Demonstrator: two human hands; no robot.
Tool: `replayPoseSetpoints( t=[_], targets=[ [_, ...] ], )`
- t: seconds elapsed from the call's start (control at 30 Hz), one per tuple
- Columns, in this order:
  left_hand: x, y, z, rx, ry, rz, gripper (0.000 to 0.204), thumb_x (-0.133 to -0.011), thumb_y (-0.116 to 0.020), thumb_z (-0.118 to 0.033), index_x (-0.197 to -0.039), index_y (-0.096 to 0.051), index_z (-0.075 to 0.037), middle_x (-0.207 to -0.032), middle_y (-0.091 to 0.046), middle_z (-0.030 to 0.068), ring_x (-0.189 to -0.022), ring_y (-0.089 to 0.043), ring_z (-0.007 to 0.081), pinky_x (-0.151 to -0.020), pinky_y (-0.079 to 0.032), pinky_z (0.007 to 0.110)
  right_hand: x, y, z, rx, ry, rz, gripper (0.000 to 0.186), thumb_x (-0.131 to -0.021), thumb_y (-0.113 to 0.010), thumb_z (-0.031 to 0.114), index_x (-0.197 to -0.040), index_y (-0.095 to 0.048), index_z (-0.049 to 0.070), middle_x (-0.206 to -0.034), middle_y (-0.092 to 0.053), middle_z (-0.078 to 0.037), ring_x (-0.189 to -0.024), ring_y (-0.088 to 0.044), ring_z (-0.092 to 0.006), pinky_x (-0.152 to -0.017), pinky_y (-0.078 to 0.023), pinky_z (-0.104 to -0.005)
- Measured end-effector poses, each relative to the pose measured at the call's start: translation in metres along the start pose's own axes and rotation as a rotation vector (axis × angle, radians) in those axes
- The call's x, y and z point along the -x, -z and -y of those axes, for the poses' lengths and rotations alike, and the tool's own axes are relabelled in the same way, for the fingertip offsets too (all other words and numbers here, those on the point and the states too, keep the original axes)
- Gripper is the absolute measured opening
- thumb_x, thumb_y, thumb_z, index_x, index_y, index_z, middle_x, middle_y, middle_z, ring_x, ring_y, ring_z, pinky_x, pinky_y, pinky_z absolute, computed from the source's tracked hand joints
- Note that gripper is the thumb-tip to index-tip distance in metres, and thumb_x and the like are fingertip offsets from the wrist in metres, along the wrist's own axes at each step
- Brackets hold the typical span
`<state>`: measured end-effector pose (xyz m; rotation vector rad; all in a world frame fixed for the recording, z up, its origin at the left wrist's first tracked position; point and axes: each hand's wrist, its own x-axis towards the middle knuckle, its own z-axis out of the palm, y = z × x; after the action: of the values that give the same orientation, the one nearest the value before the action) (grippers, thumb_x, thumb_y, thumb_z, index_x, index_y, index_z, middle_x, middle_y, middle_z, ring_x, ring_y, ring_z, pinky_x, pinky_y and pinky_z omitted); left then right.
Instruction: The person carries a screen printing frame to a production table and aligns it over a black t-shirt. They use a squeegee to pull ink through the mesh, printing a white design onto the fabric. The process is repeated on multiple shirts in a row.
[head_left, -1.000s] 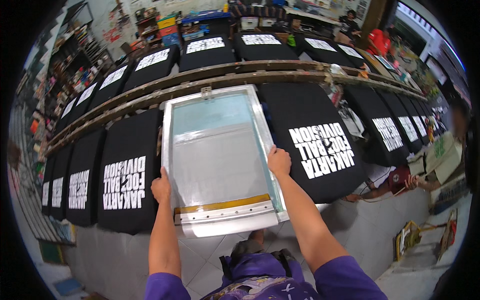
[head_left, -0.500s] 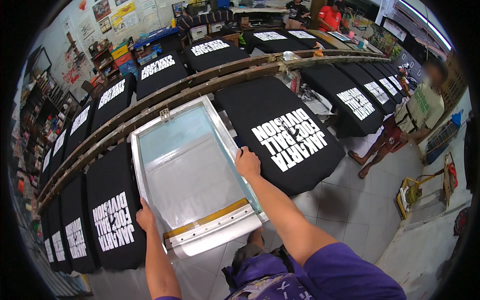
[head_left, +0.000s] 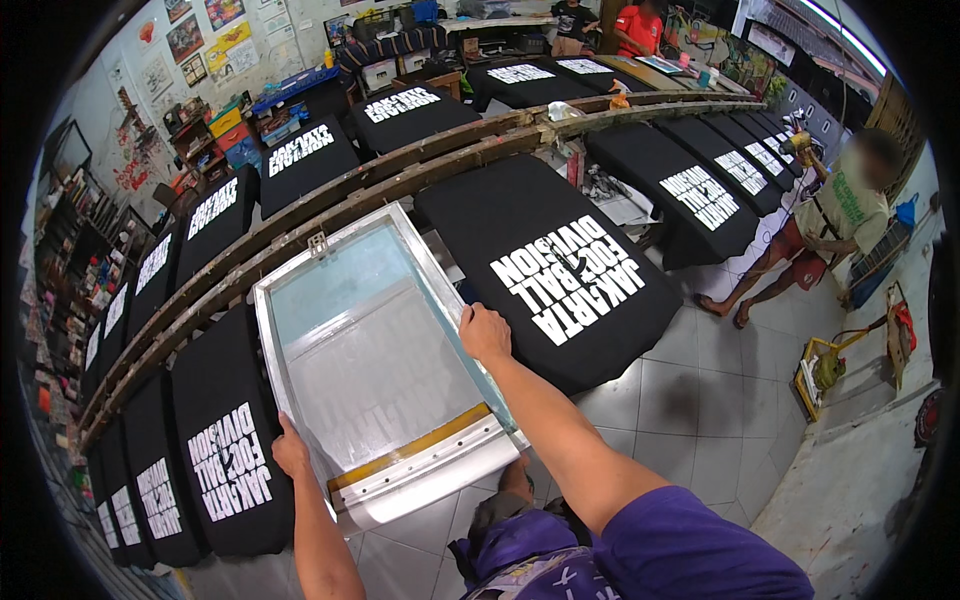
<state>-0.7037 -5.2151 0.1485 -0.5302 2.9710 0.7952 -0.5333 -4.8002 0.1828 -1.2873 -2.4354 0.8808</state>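
A metal-framed printing screen (head_left: 274, 342) lies tilted before me, its mesh (head_left: 385, 375) pale grey with a blue-green band at the far end. My left hand (head_left: 292, 447) grips its left rim, fingers wrapped round the edge. Farther along, my right hand (head_left: 485, 332) is closed on the right rim. Across the screen's near end rests a squeegee (head_left: 430, 465) with a silver metal holder and an amber blade. Through the mesh a faint print shows. Black shirts with white lettering flank the screen: one shirt (head_left: 225, 400) at left, another (head_left: 545, 230) at right.
Wooden rails (head_left: 400, 165) run behind the screen, with more black printed shirts along both sides. At right a person (head_left: 845, 210) in a light shirt holds up a gun-shaped tool (head_left: 797, 143). Another person in red (head_left: 638, 30) stands at the back. Grey floor tiles (head_left: 700, 365) lie below.
My view has shifted slightly; both hands keep their hold on the screen's rims. The person at right has turned more into view, with the gun-shaped tool now showing raised.
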Motion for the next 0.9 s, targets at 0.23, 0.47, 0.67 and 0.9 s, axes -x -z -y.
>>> replayPoseSetpoints(
  t=[0.23, 0.47, 0.67, 0.9],
  targets=[
    [0.003, -0.009, -0.001, 0.025, -0.061, -0.036, 0.091, -0.097, -0.044, -0.075, -0.096, -0.076, 0.011, -0.104, -0.072, 0.033, -0.106, -0.069, 0.0478, -0.096, -0.051, 0.053, -0.005, -0.001, -0.001, 0.026, 0.008, -0.013, 0.043, -0.106, -0.043, 0.035, -0.11, -0.07, 0.001, -0.101, -0.073, -0.028, -0.099, -0.071, -0.0469, -0.091, -0.055, -0.0551],
    [0.015, -0.005, -0.021, 0.047, -0.047, -0.04, 0.09, -0.095, -0.046, -0.075, -0.096, -0.075, 0.01, -0.106, -0.071, 0.0349, -0.108, -0.067, 0.0499, -0.096, -0.051, 0.056, -0.013, -0.005, -0.013, 0.092, 0.002, -0.061, 0.039, -0.104, -0.047, 0.036, -0.111, -0.071, 0.006, -0.103, -0.073, -0.027, -0.099, -0.07, -0.0475, -0.088, -0.057, -0.0567],
    [0.022, 0.014, -0.01, 0.155, 0.026, -0.035, 0.074, -0.092, -0.06, -0.068, -0.099, -0.077, 0.004, -0.105, -0.074, 0.0284, -0.104, -0.07, 0.0455, -0.093, -0.053, 0.051, 0.006, -0.007, -0.005, 0.019, 0.215, -0.161, 0.038, -0.108, -0.046, 0.035, -0.126, -0.064, 0.007, -0.119, -0.058, -0.018, -0.11, -0.063, -0.0401, -0.093, -0.053, -0.0506],
    [0.036, 0.016, -0.014, 0.298, -0.023, -0.194, 0.062, -0.091, -0.067, -0.061, -0.097, -0.078, 0.0, -0.097, -0.077, 0.019, -0.095, -0.072, 0.038, -0.086, -0.055, 0.047, 0.001, -0.007, -0.013, -0.182, 0.375, -0.289, 0.043, -0.105, -0.057, 0.036, -0.135, -0.06, 0.006, -0.128, -0.052, -0.018, -0.121, -0.057, -0.0371, -0.097, -0.05, -0.0482]
  ],
)
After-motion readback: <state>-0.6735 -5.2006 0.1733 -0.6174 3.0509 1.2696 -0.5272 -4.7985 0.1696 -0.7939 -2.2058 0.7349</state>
